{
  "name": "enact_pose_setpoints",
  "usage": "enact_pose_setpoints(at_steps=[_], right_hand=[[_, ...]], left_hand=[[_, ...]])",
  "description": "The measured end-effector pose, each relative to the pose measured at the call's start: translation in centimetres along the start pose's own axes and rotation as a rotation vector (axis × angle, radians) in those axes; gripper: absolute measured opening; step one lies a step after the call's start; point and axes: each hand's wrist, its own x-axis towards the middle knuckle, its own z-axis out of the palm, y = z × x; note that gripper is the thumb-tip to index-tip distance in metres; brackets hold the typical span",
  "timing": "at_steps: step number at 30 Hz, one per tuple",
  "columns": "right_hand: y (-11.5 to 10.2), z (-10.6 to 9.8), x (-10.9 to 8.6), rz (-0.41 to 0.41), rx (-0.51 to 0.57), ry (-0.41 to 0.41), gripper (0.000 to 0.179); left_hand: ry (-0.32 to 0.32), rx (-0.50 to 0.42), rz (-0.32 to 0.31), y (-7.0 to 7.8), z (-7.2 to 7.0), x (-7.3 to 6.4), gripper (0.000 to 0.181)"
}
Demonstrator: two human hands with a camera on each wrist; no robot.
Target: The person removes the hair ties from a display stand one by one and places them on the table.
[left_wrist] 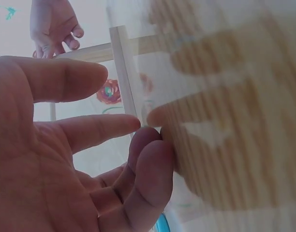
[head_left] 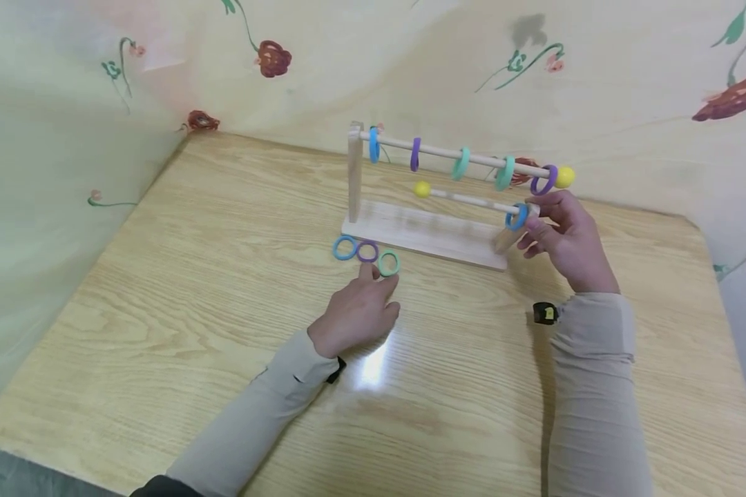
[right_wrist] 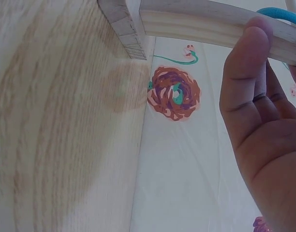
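Note:
A wooden rack (head_left: 435,238) carries two rods on posts of different height. My right hand (head_left: 572,241) grips the top of its short post (right_wrist: 196,24), thumb on one side and fingers behind, right beside a blue ring (head_left: 523,215) on the lower rod. On the table in front of the rack, a blue ring (head_left: 345,237), a purple ring (head_left: 368,241) and a green ring (head_left: 398,262) lie in a row. My left hand (head_left: 357,314) rests its fingertips on the tabletop, at the near edges of the purple and green rings.
Several blue, purple and green rings hang along the upper rod (head_left: 438,150), which ends in a yellow ball (head_left: 564,177). Another yellow ball (head_left: 422,189) tips the lower rod. Behind the wooden table (head_left: 180,297) hangs a flowered cloth (head_left: 348,62).

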Motion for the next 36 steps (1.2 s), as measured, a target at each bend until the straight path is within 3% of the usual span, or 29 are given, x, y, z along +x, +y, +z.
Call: enact_pose_setpoints(at_steps=[7,25,28,32,36], right_hand=[[0.13,-0.03,0.13,-0.01,0.028,-0.009,0.026],[0.18,-0.21,0.05,0.0,0.047,-0.007,0.024],[0.18,-0.26,0.04,0.0,0.049,-0.007,0.025],[0.14,-0.25,0.09,0.003,0.048,-0.008,0.026],[0.1,-0.15,0.11,-0.011,0.061,-0.01,0.027]], left_hand=[[-0.026,0.017,-0.04,0.01,-0.14,0.27,0.008],[-0.053,-0.012,-0.078,-0.18,-0.48,0.65,0.05],[-0.049,-0.007,-0.073,-0.13,-0.39,0.67,0.041],[-0.035,-0.019,-0.056,-0.05,-0.27,0.54,0.012],[-0.041,-0.009,-0.023,0.53,-0.27,-0.01,0.011]])
